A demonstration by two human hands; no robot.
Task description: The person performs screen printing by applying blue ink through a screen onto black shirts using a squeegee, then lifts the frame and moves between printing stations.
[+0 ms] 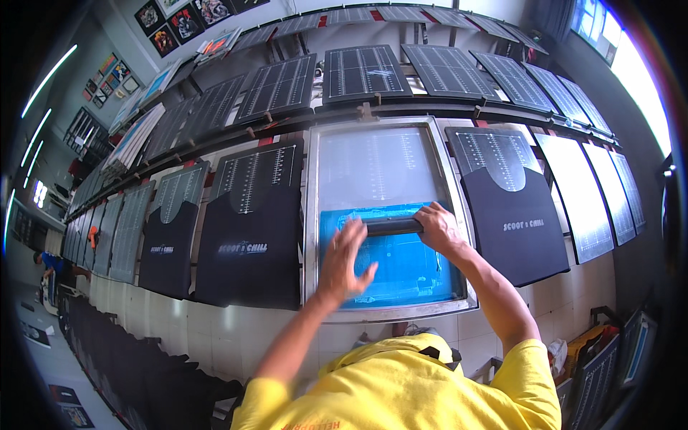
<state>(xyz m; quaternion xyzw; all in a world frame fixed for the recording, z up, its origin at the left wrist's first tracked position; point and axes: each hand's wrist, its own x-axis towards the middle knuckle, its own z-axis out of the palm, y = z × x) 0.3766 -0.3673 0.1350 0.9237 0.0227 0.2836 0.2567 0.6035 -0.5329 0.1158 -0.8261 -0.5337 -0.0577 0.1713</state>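
Observation:
A screen printing frame [311, 215] with a pale metal border lies before me. Its mesh is translucent at the far part and bright blue [401, 276] at the near part. Across the blue area's far edge lies a dark squeegee [393, 226]. My right hand [441, 229] is wrapped round the squeegee's right end. At its left end my left hand [344, 261] has fingers stretched and thumb apart, slightly blurred; whether the fingertips touch the squeegee I cannot tell. Whatever lies under the blue mesh is hidden.
Black shirts with pale prints lie on boards to the left [247, 240] and right [512, 222] of the frame. Bare dark boards [365, 72] stand in rows behind a long rail. Dark cloth [136, 358] hangs at lower left. Another person [54, 264] is far left.

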